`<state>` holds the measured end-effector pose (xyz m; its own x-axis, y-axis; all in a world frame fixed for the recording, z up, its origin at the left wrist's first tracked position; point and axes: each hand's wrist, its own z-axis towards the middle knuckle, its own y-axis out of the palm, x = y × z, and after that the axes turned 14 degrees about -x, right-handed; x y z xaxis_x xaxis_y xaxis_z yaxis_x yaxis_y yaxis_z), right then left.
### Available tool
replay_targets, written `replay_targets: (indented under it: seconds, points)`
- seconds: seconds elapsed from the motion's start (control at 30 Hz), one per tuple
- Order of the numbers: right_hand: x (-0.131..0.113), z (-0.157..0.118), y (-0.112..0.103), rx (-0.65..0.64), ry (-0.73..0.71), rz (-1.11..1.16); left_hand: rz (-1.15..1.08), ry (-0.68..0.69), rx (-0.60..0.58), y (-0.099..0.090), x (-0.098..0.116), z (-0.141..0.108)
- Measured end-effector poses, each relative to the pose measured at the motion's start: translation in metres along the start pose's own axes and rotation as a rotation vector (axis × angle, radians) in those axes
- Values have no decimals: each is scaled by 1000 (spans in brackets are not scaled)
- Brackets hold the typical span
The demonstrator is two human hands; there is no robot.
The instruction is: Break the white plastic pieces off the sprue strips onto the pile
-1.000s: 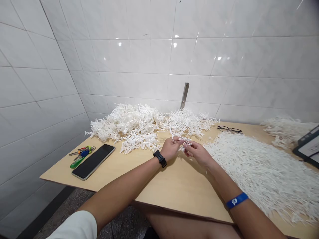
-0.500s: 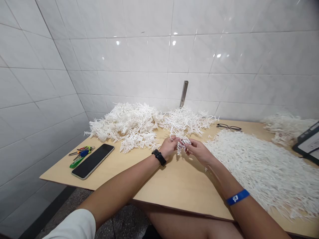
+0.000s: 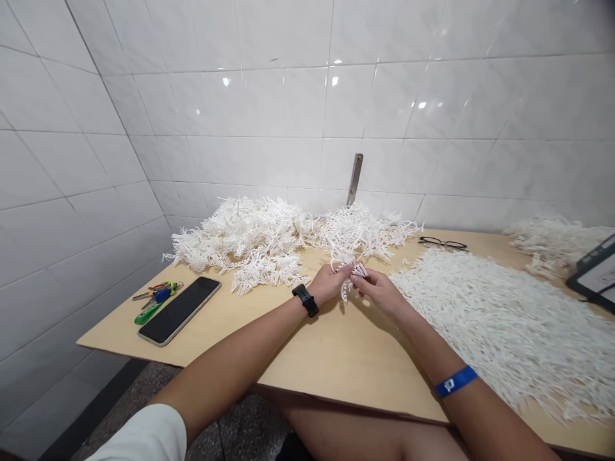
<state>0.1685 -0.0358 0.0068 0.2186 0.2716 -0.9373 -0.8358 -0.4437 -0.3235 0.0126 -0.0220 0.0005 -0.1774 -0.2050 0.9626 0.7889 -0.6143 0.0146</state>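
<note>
A small branched white plastic piece (image 3: 359, 271), with many thin prongs, is held between both hands above the middle of the table. My left hand (image 3: 331, 282) is closed on it, thumb on top. My right hand (image 3: 379, 291) pinches its right side with thumb and fingers; the exact grip is partly hidden. Part of the piece hangs below the fingers. Just behind the hands lies a heap of similar branched white pieces (image 3: 358, 234). To the right spreads a wide pile of loose, short white plastic bits (image 3: 500, 326).
A larger heap of branched white pieces (image 3: 250, 230) lies at the back left. A phone (image 3: 180, 312) and keys (image 3: 161, 293) rest on the left of the wooden table (image 3: 307, 365). Glasses (image 3: 442, 243) lie at the back; a dark-framed device (image 3: 596, 272) stands far right, near another white heap (image 3: 557, 240).
My left thumb has shifted over the top of the white piece, and the piece has turned in my fingers. A strip of it now hangs lower. Both hands stay in nearly the same place.
</note>
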Motion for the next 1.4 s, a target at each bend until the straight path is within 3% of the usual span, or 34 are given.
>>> replay_targets:
  seconds: [0.17,0.3,0.37,0.47,0.53,0.67,0.8,0.97,1.17,1.3,1.4]
  points:
    - [-4,0,2,-3,27,34,95,26,194,1,-2,2]
    - [-5,-2,-2,-78,55,20,-61,-33,426,-10,2,5]
    - [-1,-3,-10,3,81,-70,-140,-35,403,-17,6,5]
    - [6,-4,-30,244,118,-360,-201,-19,294,-21,11,5]
    - [11,-7,-42,334,182,-547,-209,-29,256,-19,12,5]
    - [14,-11,-51,328,342,-682,-229,-52,181,-15,11,4]
    - [9,-11,-45,337,367,-675,-235,-50,167,-16,11,2]
    - [0,-11,-39,398,201,-463,-189,-47,138,-15,11,2]
    - [-8,-5,-11,8,121,-39,-17,-19,14,-9,4,2]
    - [-12,-3,3,39,130,336,4,-31,-52,-6,1,1]
    - [-13,-3,3,58,149,489,-14,-24,-67,-5,1,1]
